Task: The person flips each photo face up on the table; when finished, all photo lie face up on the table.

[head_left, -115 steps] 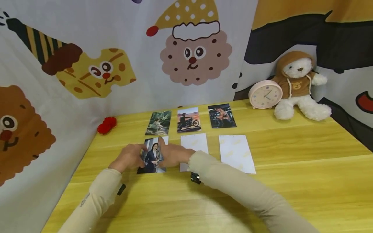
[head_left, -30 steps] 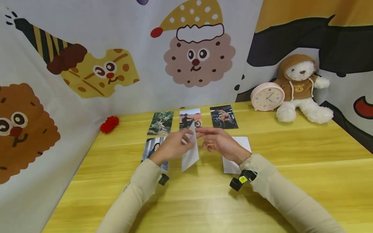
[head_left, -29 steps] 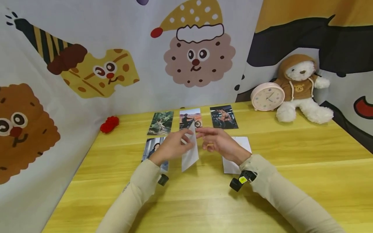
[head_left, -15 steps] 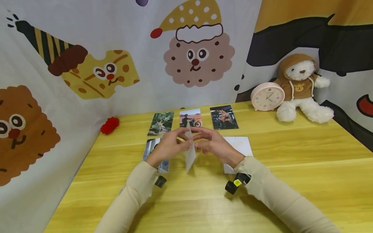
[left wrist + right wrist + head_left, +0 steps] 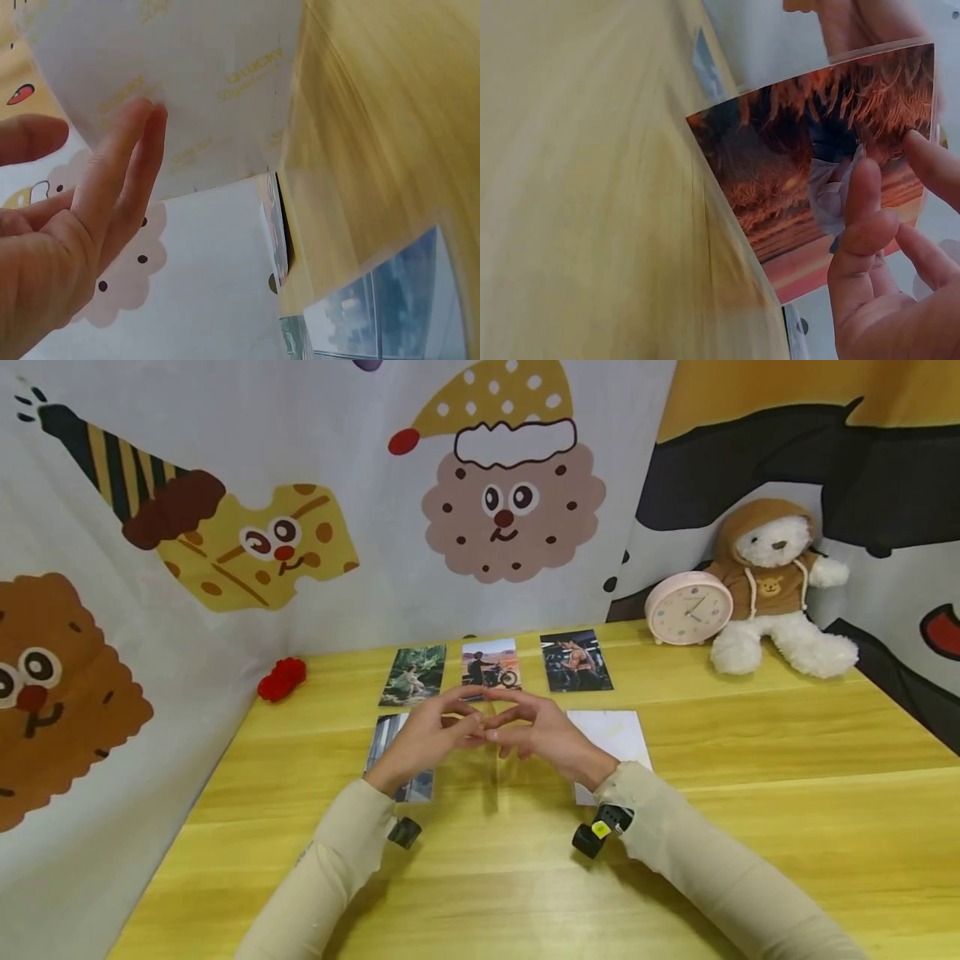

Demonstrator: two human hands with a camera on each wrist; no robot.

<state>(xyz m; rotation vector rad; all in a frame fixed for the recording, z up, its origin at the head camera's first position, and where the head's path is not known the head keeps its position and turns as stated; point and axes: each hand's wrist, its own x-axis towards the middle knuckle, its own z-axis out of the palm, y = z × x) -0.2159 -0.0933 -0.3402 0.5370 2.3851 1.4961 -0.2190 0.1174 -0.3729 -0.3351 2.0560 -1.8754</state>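
Note:
Between my hands a photo print (image 5: pixel 493 781) stands on edge, nearly edge-on and blurred in the head view. Its white back (image 5: pixel 217 112), with yellow lettering, faces my left hand (image 5: pixel 423 735), whose fingertips press on it. On the other side my right hand (image 5: pixel 551 735) holds its fingertips against the picture (image 5: pixel 780 172), a figure among orange-red reeds. Both hands' fingertips nearly meet at the upper part of the print. A photo of a person in a suit (image 5: pixel 420 785) lies partly under my left hand. A face-down white print (image 5: pixel 618 739) lies by my right wrist.
At the back lie a forest photo (image 5: pixel 412 677), a motorcycle photo (image 5: pixel 491 664) and a gym photo (image 5: pixel 576 662). A pink clock (image 5: pixel 688 608) and a plush bear (image 5: pixel 772 593) stand at the back right. A red object (image 5: pixel 282 679) is at the left edge.
Earlier my hands were at the suit photo; they have moved right and lifted the middle face-down print. Since a second ago it has turned edge-on, and the right hand has drawn closer to the left.

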